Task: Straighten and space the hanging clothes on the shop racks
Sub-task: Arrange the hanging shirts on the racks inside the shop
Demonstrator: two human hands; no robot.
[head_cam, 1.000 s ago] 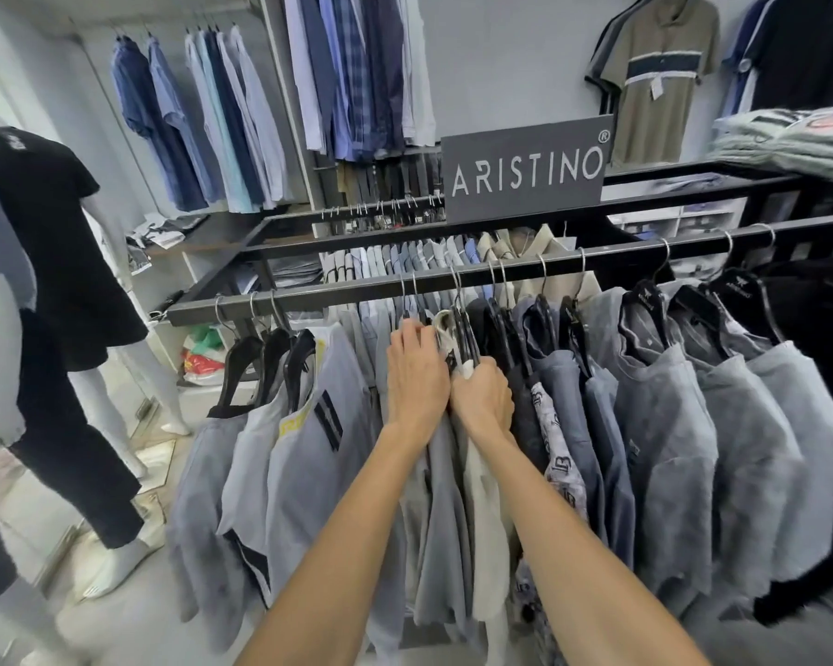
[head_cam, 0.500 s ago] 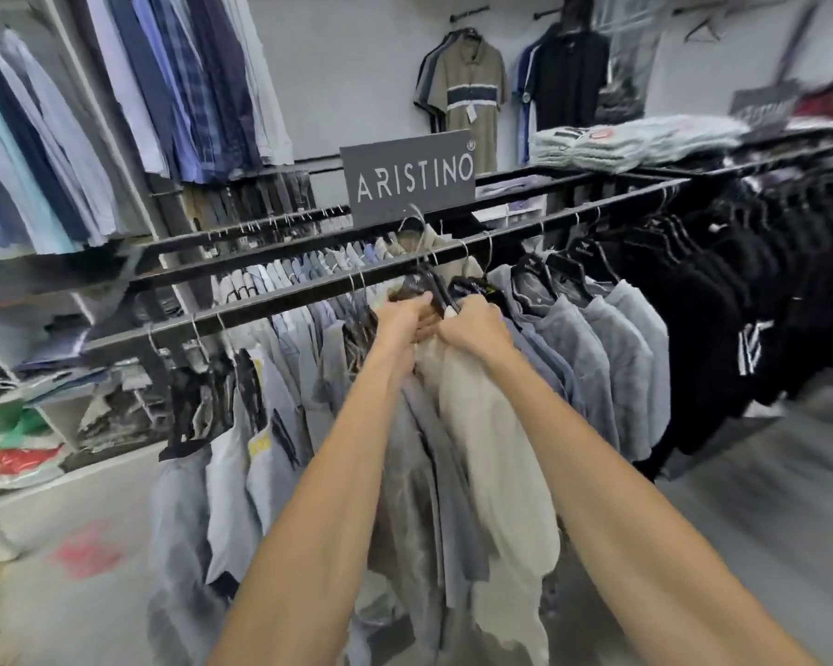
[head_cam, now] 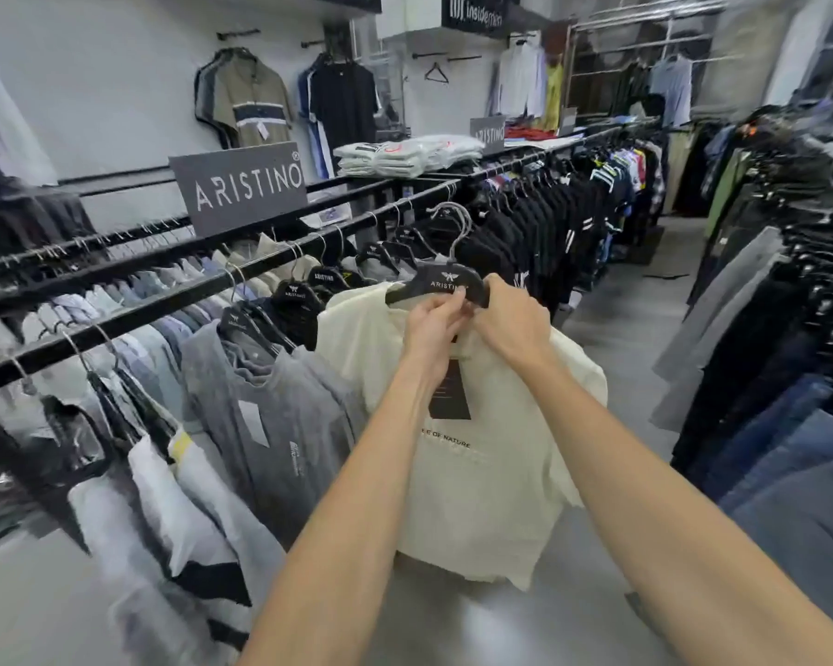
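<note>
Both hands, left hand [head_cam: 431,324] and right hand [head_cam: 513,322], grip the cream tee's [head_cam: 491,454] black hanger [head_cam: 446,283] (curved)

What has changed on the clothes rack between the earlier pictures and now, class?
The cream T-shirt on its black hanger has come off the rail, out from among the packed shirts and toward the aisle. The left hand and right hand now hold it at the collar. The grey T-shirts and ARISTINO sign stay put.

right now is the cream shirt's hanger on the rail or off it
Off. The cream shirt hangs on a black hanger held by both hands, hook clear of the rail.
</note>
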